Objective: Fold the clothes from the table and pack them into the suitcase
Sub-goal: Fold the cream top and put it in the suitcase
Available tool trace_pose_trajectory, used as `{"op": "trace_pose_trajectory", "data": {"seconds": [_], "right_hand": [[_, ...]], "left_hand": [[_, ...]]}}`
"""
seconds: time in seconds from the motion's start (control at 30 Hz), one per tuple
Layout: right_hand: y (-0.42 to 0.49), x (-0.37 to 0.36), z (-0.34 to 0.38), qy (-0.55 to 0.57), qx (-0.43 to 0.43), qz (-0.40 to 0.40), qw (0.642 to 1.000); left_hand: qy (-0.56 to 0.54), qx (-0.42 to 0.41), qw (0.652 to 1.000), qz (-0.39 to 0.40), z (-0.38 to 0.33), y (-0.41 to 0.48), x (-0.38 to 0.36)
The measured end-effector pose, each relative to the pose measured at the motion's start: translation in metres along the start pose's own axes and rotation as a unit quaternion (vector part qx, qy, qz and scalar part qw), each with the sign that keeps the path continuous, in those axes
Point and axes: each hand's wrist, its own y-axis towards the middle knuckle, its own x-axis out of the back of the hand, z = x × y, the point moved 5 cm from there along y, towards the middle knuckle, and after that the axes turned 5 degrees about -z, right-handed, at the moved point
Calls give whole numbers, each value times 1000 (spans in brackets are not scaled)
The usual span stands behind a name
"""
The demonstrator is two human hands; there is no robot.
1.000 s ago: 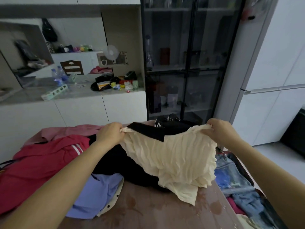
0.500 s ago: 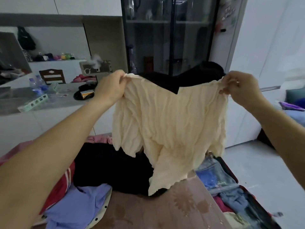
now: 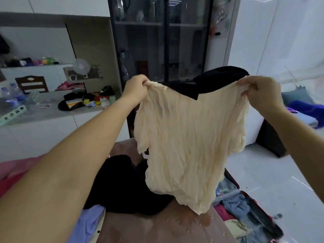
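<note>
The left hand (image 3: 135, 88) and the right hand (image 3: 259, 92) are each pinching a top corner of the cream crinkled garment (image 3: 189, 137), fingers curled onto the cloth. The garment is hanging spread in the air above the brown table (image 3: 157, 228). A black garment (image 3: 122, 190) is lying on the table beneath it. The open suitcase (image 3: 263, 223) is sitting on the floor just right of the table, holding clothes. A lavender garment (image 3: 85, 223) is lying at the table's near edge.
</note>
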Motion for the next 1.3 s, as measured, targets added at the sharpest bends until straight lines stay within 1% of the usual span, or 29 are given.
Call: {"op": "trace_pose_trajectory", "data": {"seconds": [0.07, 0.13, 0.2, 0.3, 0.37, 0.43, 0.5, 0.6, 0.7, 0.77, 0.87, 0.97, 1.07, 1.1, 1.13, 1.17, 1.2, 1.23, 1.27, 1.3], "right_hand": [[2, 17, -1, 8, 8, -24, 1000], [1, 31, -1, 11, 3, -48, 999], [-5, 41, 2, 18, 2, -63, 998], [-31, 48, 17, 49, 18, -67, 996], [-59, 43, 30, 67, 29, -43, 996], [-92, 24, 35, 87, 31, 3, 996], [-128, 0, 30, 75, 25, 45, 996], [-185, -36, 16, 60, -37, 119, 990], [-248, -70, 2, 54, -90, 214, 971], [-293, -89, -3, 58, -117, 292, 948], [-354, -114, -3, 14, -97, 394, 914], [-407, -134, 2, -7, -74, 502, 862], [-444, -149, 27, 13, -9, 558, 830], [-456, -152, 38, 23, 6, 571, 821], [-468, -159, 47, 15, 21, 579, 815], [-478, -164, 58, 26, 33, 581, 813], [-490, -171, 68, 50, 50, 579, 812], [-502, -178, 80, 76, 63, 577, 811], [-513, -184, 94, 86, 69, 589, 801], [-522, -188, 107, 81, 79, 601, 791]], "left_hand": [[-58, -2, 998, -32, -14, 10, -1], [-100, -24, 993, -56, -24, 15, 5], [-134, -56, 987, -63, -26, 15, 11], [-170, -87, 980, -52, -13, 2, 23], [-191, -80, 978, -29, 9, -13, 27], [-204, -43, 978, 16, 45, -33, 25], [-202, 1, 977, 64, 87, -61, 22], [-185, 49, 975, 114, 149, -120, 21], [-134, 74, 974, 167, 205, -183, 21], [-71, 81, 973, 205, 239, -221, 24], [24, 89, 958, 273, 280, -270, 28], [113, 98, 929, 337, 315, -310, 33], [170, 85, 898, 395, 330, -338, 36], [199, 64, 887, 411, 332, -345, 38], [245, 6, 878, 412, 333, -351, 41], [289, -30, 869, 400, 338, -354, 45], [297, -21, 866, 402, 348, -358, 51], [301, -32, 864, 403, 357, -362, 53], [291, -37, 867, 403, 363, -363, 58], [284, -12, 869, 404, 371, -363, 62]]}}
